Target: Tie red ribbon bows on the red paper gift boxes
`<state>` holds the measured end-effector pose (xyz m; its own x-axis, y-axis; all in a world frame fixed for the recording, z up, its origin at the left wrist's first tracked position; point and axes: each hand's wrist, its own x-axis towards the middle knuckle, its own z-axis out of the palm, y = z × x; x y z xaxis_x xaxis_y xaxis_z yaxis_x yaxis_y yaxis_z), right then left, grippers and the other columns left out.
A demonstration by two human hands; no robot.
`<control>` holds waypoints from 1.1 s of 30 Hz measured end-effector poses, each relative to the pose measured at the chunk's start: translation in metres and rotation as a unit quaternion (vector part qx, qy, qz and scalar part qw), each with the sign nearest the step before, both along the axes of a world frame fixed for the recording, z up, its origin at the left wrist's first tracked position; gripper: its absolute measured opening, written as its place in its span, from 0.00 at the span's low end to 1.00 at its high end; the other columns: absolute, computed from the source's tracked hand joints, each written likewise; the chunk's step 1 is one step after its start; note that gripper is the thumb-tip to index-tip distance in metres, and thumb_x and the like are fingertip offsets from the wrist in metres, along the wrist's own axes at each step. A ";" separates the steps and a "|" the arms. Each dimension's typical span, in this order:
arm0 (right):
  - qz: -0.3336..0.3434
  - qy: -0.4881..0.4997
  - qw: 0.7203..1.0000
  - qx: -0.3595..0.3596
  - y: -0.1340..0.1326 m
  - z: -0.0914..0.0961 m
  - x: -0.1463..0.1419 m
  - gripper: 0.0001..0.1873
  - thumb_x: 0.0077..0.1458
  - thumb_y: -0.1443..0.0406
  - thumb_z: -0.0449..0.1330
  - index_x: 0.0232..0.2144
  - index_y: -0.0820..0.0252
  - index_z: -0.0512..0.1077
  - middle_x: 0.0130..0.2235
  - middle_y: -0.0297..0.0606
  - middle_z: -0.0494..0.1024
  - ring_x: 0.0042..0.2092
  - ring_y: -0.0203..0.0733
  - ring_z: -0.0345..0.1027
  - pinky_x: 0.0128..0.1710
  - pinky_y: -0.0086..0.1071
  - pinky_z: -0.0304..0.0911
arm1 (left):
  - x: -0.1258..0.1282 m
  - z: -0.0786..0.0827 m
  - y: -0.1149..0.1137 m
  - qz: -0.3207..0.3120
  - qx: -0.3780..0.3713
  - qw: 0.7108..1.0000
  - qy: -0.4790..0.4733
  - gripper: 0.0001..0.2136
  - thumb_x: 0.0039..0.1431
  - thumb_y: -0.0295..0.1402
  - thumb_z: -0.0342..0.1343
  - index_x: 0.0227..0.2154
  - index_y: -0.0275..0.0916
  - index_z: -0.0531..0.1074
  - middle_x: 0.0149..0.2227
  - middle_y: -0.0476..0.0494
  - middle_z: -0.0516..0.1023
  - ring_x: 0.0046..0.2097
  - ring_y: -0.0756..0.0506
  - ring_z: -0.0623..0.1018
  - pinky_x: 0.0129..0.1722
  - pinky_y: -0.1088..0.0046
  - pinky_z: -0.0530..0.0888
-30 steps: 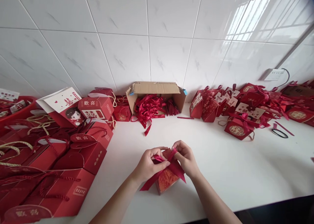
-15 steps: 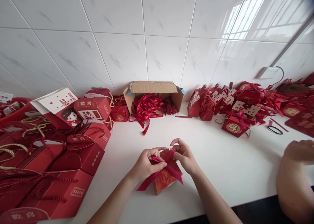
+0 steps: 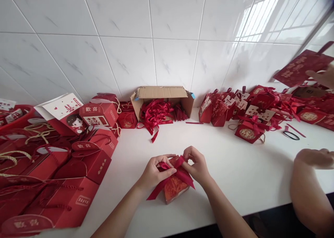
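Observation:
A small red patterned gift box (image 3: pixel 175 189) stands on the white counter (image 3: pixel 229 182) near its front edge. A dark red ribbon (image 3: pixel 180 173) crosses the top of the box, and its ends hang down both sides. My left hand (image 3: pixel 153 172) pinches the ribbon at the box's left top. On the right top, the fingers of my right hand (image 3: pixel 197 165) are pressed together on the same ribbon. Both hands touch the box's top.
An open cardboard box (image 3: pixel 163 100) full of red ribbons lies against the tiled wall. Larger red gift boxes (image 3: pixel 78 151) crowd the left side. Small tied boxes (image 3: pixel 247 112) pile up at the back right. Another person's arm (image 3: pixel 310 185) leans on the counter's right edge, their other hand holding up a flat red box (image 3: pixel 302 67).
My hands have tightened on the ribbon and shifted slightly. The other person's arm came into view at the right and a flat red box was lifted at the upper right.

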<state>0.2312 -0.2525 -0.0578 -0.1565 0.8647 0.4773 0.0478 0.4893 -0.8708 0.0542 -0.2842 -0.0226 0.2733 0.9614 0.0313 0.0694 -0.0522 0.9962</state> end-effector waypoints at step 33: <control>-0.043 -0.135 0.981 0.133 -0.007 -0.010 0.004 0.14 0.47 0.77 0.51 0.33 0.55 0.68 0.33 0.35 0.77 0.29 0.36 0.71 0.28 0.28 0.69 | -0.004 -0.001 -0.001 -0.040 -0.032 0.998 0.024 0.15 0.46 0.28 0.60 0.18 0.42 0.57 0.30 0.41 0.78 0.58 0.36 0.67 0.48 0.66 0.69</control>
<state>0.2354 -0.2598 -0.0680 -0.2409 0.7303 0.6392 0.3097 0.6820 -0.6626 0.0506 -0.2852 -0.0235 0.3493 0.9359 -0.0448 0.1155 0.0044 0.9933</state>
